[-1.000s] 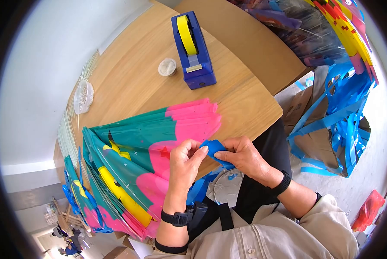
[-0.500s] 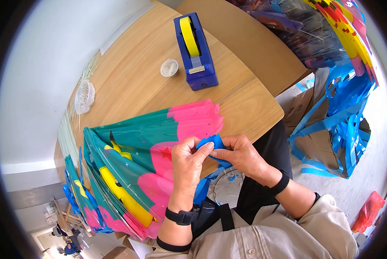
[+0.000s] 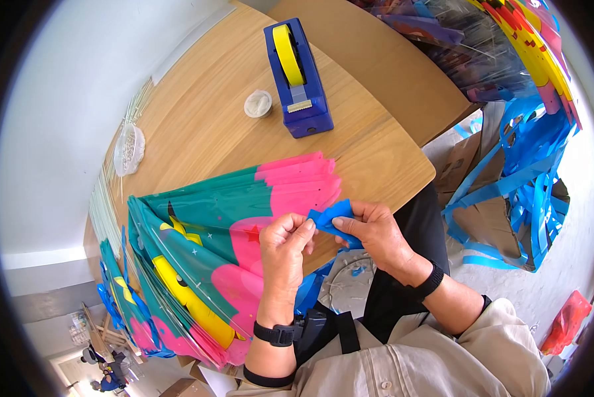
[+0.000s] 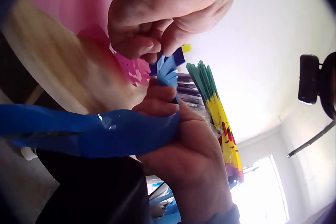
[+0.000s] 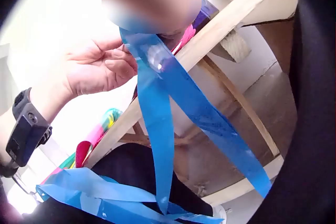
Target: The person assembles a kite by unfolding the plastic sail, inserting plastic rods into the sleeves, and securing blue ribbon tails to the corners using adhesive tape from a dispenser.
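Note:
A blue plastic strip (image 3: 337,219) is bunched between the two hands, just off the table's front edge. The left hand (image 3: 284,246) pinches its left end between thumb and fingers. With thumb and curled fingers the right hand (image 3: 379,239) grips the gathered part. In the left wrist view a long length of the blue strip (image 4: 94,132) trails from the right hand (image 4: 181,140). Two blue tails (image 5: 156,129) hang below the right hand in the right wrist view. To the left lie stacked green and pink printed sheets (image 3: 211,198).
On the wooden table (image 3: 370,139) stand a blue tape dispenser (image 3: 308,109) with yellow tape, a small white cup (image 3: 258,104) and a clear dish of beads (image 3: 130,149). Thin white sticks (image 3: 102,205) lie along the wall. Blue strips (image 3: 535,178) hang over cardboard at the right.
The right hand has shifted its hold on the blue strip, and its thumb now lies higher over the bunched part. The left hand has moved slightly left and its fingertips pinch only the strip's end.

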The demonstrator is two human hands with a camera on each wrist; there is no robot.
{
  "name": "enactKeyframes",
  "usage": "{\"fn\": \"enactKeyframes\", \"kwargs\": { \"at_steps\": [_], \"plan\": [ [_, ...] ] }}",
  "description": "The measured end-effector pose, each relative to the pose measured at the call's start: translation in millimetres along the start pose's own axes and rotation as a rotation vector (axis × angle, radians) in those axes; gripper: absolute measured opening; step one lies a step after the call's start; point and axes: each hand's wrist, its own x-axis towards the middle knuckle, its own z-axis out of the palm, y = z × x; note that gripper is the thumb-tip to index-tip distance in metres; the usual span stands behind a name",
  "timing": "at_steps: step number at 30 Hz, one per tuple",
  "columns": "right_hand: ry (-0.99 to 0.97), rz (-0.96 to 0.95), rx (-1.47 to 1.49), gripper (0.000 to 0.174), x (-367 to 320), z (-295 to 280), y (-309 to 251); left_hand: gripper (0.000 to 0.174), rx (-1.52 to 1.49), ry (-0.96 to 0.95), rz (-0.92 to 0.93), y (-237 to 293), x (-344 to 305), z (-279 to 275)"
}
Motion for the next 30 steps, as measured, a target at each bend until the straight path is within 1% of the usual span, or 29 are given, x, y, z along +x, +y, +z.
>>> {"fn": "enactKeyframes", "kwargs": {
  "at_steps": [3,7,10,12,13,15,16,18,19,21,25,27,30],
  "plan": [
    [-0.024,-0.014,0.015,0.016,3,-4,3,0.012,-0.04,0.024,0.051,-6,1,-3],
    [-0.032,-0.038,0.009,0.018,2,-3,4,0.007,-0.028,0.017,0.031,-8,1,-6],
    [-0.024,-0.048,0.094,0.016,1,-2,5,0.006,-0.011,0.04,-0.001,-7,3,-7],
    [-0.098,-0.159,-0.052,0.012,2,-6,9,0.007,0.184,0.079,0.105,-8,7,-8],
    [-0.098,-0.158,-0.053,0.012,1,-5,9,0.007,0.184,0.08,0.104,-9,9,-8],
    [-0.063,-0.276,-0.29,0.01,1,-3,7,0.008,0.431,0.113,0.29,-11,14,-8],
    [-0.063,-0.276,-0.291,0.01,1,-2,7,0.008,0.43,0.113,0.29,-12,17,-9],
    [-0.016,-0.498,-0.617,0.016,4,0,8,0.01,0.8,0.155,0.594,-12,24,-10],
    [-0.016,-0.497,-0.618,0.016,7,2,9,0.01,0.798,0.154,0.592,-11,27,-7],
    [0.048,-0.693,-0.793,0.02,13,4,14,0.015,0.901,0.187,0.638,-11,32,-1],
    [0.069,-0.695,-0.849,0.018,17,2,22,0.019,0.943,0.199,0.635,-18,36,1],
    [0.1,-0.653,-0.973,0.015,16,3,24,0.021,0.961,0.23,0.636,-22,37,3],
    [0.11,-0.675,-1.034,0.014,17,3,27,0.023,0.999,0.246,0.671,-24,37,4]
  ]
}}
